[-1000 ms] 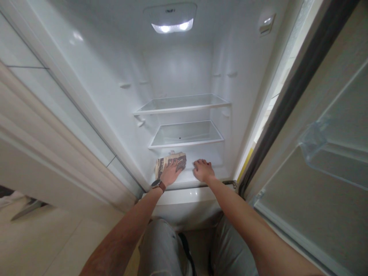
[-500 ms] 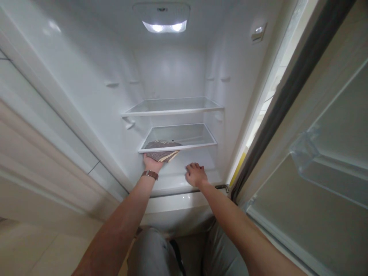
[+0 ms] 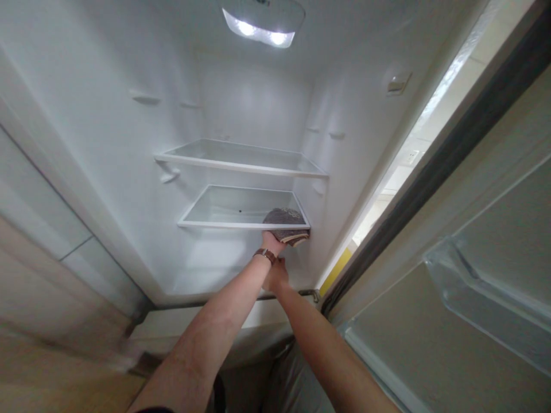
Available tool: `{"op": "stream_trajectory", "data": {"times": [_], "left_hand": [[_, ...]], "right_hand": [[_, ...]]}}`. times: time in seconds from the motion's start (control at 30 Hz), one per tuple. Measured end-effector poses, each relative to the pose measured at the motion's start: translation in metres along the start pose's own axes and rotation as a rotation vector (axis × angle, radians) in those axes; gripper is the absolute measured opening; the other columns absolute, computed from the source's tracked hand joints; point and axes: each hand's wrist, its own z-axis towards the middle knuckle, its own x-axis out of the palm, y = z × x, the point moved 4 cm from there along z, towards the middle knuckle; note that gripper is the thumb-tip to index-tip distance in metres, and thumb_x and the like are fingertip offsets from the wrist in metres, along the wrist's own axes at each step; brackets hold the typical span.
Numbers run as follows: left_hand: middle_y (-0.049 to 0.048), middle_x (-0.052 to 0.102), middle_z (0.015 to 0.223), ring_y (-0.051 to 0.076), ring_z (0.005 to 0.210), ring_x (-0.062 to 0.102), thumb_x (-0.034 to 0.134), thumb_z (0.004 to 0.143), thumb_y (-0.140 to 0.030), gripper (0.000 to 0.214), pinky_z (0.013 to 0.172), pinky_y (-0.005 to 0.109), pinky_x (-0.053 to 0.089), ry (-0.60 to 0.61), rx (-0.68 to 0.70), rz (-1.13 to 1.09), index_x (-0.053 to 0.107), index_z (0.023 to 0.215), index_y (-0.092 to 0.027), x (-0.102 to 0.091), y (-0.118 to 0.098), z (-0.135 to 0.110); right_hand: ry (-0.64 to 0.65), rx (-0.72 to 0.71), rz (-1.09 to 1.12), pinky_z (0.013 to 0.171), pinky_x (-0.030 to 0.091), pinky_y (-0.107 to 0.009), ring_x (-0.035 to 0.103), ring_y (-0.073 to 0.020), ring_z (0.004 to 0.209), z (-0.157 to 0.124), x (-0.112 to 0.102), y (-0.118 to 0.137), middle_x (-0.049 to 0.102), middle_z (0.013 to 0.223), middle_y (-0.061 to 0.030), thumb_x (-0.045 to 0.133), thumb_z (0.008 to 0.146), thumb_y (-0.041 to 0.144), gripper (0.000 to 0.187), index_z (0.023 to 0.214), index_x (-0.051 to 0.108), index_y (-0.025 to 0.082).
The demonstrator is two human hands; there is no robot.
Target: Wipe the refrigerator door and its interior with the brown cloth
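Note:
I look into an open, empty fridge. My left hand (image 3: pixel 272 238), with a brown wristwatch, presses a brown patterned cloth (image 3: pixel 287 223) against the underside of the lower glass shelf (image 3: pixel 224 225), near its right front corner. The fingers are hidden behind the cloth and shelf. My right hand (image 3: pixel 278 275) rests on the fridge floor just below, mostly hidden by my left wrist. A second glass shelf (image 3: pixel 241 166) sits above.
The fridge light (image 3: pixel 260 28) glows at the top. The open door (image 3: pixel 473 298) with a clear door bin (image 3: pixel 486 292) stands on the right. Pale cabinet panels (image 3: pixel 38 229) line the left. My knees in grey trousers show at the bottom.
My left hand has slid the cloth from the left front of the lower shelf across to its right front corner. One second ago it lay on the fridge floor. My view has shifted left.

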Motion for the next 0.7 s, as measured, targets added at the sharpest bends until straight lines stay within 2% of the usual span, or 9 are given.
{"op": "stream_trajectory", "data": {"times": [0.1,0.17,0.23,0.3,0.43,0.5,0.6,0.7], "left_hand": [[0.0149,0.077,0.116,0.03,0.122,0.07,0.037,0.104,-0.033,0.044,0.108,0.054,0.054,-0.047,0.027,-0.031,0.074,0.117,-0.015,0.006,0.008,0.004],[0.0148,0.077,0.116,0.031,0.121,0.071,0.039,0.104,-0.034,0.043,0.107,0.055,0.055,-0.065,0.055,-0.031,0.074,0.121,-0.015,0.003,-0.006,0.0],[0.0148,0.077,0.118,0.032,0.119,0.072,0.04,0.103,-0.035,0.044,0.105,0.058,0.056,-0.08,0.1,-0.027,0.073,0.125,-0.016,-0.007,-0.035,-0.009],[0.0147,0.077,0.122,0.034,0.118,0.072,0.04,0.104,-0.035,0.045,0.103,0.062,0.056,-0.075,0.171,-0.03,0.071,0.132,-0.019,-0.02,-0.076,-0.023],[0.013,0.075,0.13,0.034,0.121,0.072,0.037,0.106,-0.032,0.047,0.103,0.067,0.054,-0.083,0.36,-0.013,0.065,0.142,-0.025,-0.05,-0.159,-0.065],[0.0123,0.074,0.131,0.035,0.122,0.071,0.039,0.106,-0.034,0.047,0.104,0.069,0.052,-0.101,0.418,0.018,0.064,0.144,-0.027,-0.061,-0.187,-0.087],[0.0104,0.074,0.132,0.035,0.124,0.07,0.039,0.106,-0.035,0.046,0.104,0.071,0.051,-0.124,0.459,0.058,0.064,0.144,-0.031,-0.067,-0.204,-0.111],[0.0091,0.074,0.132,0.035,0.126,0.069,0.039,0.106,-0.037,0.045,0.105,0.071,0.049,-0.137,0.48,0.086,0.066,0.141,-0.033,-0.064,-0.201,-0.122]], "right_hand": [[0.006,0.004,-0.005,0.11,0.039,-0.051,0.05,-0.0334,0.133,0.001,0.003,-0.001,0.06,0.142,-0.0157,0.048,0.097,0.037,0.049,0.144,0.059,0.026],[-0.006,0.014,0.007,0.108,0.04,-0.051,0.05,-0.0329,0.132,0.001,0.003,-0.001,0.06,0.142,-0.0156,0.045,0.098,0.037,0.048,0.143,0.059,0.024],[-0.026,0.015,0.025,0.106,0.041,-0.051,0.049,-0.0323,0.132,0.0,0.001,0.0,0.06,0.14,-0.0141,0.043,0.098,0.036,0.045,0.138,0.06,0.024],[-0.048,0.011,0.043,0.105,0.041,-0.051,0.046,-0.0314,0.134,-0.002,-0.001,0.001,0.059,0.141,-0.0117,0.043,0.098,0.034,0.043,0.135,0.06,0.025],[-0.061,0.008,0.076,0.105,0.039,-0.05,0.046,-0.0302,0.133,-0.005,-0.004,0.002,0.06,0.139,-0.0103,0.044,0.097,0.034,0.04,0.133,0.061,0.026],[-0.062,0.007,0.089,0.105,0.039,-0.05,0.046,-0.0303,0.132,-0.006,-0.004,0.002,0.06,0.138,-0.0107,0.045,0.097,0.033,0.039,0.13,0.062,0.025],[-0.066,0.004,0.104,0.105,0.037,-0.051,0.045,-0.0304,0.133,-0.007,-0.006,0.002,0.059,0.139,-0.0114,0.045,0.097,0.032,0.039,0.131,0.062,0.024],[-0.066,0.0,0.111,0.106,0.036,-0.05,0.044,-0.0304,0.134,-0.007,-0.006,0.002,0.058,0.139,-0.0117,0.045,0.098,0.032,0.039,0.132,0.061,0.024]]}}
